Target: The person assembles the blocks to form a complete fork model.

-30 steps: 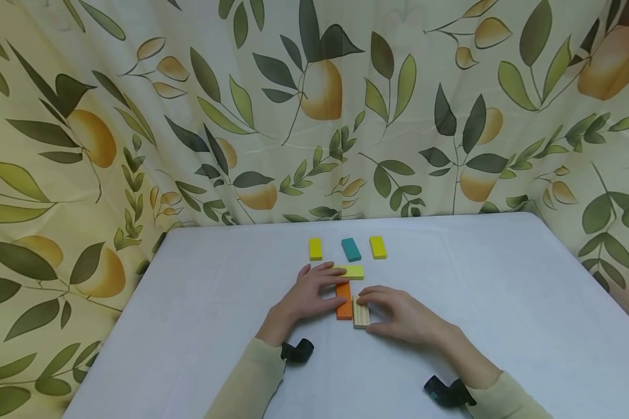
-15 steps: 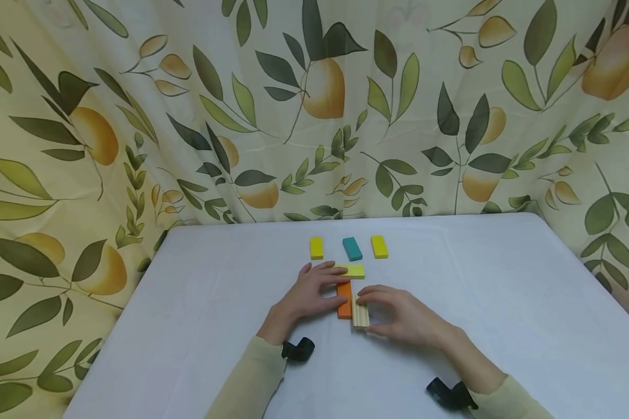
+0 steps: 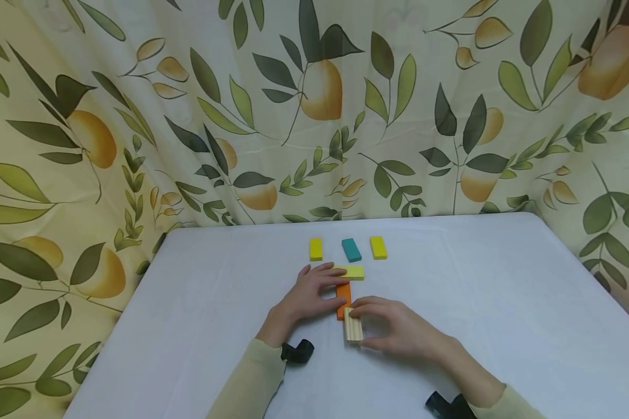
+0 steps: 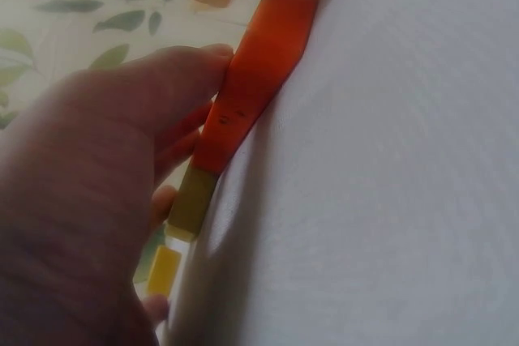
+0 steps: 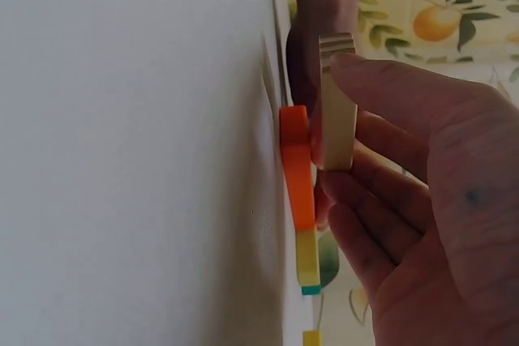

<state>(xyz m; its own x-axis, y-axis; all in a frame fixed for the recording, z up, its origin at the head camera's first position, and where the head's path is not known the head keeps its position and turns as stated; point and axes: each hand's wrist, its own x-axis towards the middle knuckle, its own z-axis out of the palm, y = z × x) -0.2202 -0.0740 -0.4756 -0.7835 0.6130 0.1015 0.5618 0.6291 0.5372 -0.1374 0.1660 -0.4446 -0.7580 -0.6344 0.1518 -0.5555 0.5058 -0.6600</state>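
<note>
In the head view, a plain wood block with grooves is pinched between the thumb and fingers of my right hand. The right wrist view shows this wood block raised off the cloth, apart from the orange block. My left hand rests its thumb on the orange block, with its other fingers extended over the lime-yellow block. That yellow block lies crosswise at the orange block's far end. In the left wrist view, the thumb presses against the orange block.
Beyond the hands, a yellow block, a teal block and another yellow block lie in a spaced row. A white cloth covers the table. Behind it hangs a patterned curtain.
My right hand has drawn the wood block nearer to me and slightly left, away from beside the orange block. My left hand has stayed in place.
</note>
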